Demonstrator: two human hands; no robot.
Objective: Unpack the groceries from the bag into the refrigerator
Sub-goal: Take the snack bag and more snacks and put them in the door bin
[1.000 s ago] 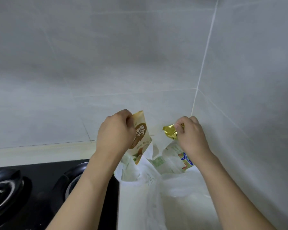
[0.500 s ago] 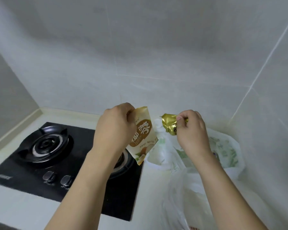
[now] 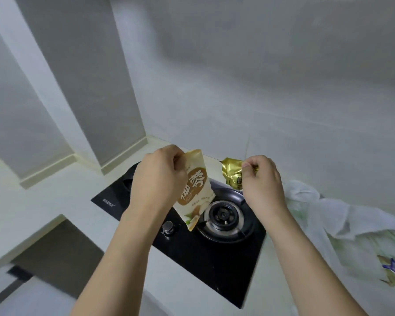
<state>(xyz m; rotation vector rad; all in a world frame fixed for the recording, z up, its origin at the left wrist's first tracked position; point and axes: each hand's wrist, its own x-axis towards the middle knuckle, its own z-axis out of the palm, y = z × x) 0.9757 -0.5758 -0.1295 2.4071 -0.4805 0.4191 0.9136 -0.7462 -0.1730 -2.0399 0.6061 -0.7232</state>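
My left hand [image 3: 156,179] grips the top of a cream and brown packet [image 3: 195,190], which hangs over the black gas stove. My right hand [image 3: 261,181] pinches a small gold foil packet [image 3: 232,174] at about the same height. The white plastic grocery bag [image 3: 342,215] lies slumped on the counter at the right, below and beyond my right wrist. A packet with blue print [image 3: 393,273] shows through the bag's side at the far right. No refrigerator is in sight.
A black two-burner gas stove [image 3: 214,254] sits in the pale counter [image 3: 43,201] under my hands, with a knob [image 3: 168,226] at its front. Grey tiled walls [image 3: 260,87] rise behind, and a wall column stands at the left. The counter edge drops off at the lower left.
Both hands have lifted clear of the bag with their packets. My view has swung left, so the stove now lies under my hands and the bag sits far right.
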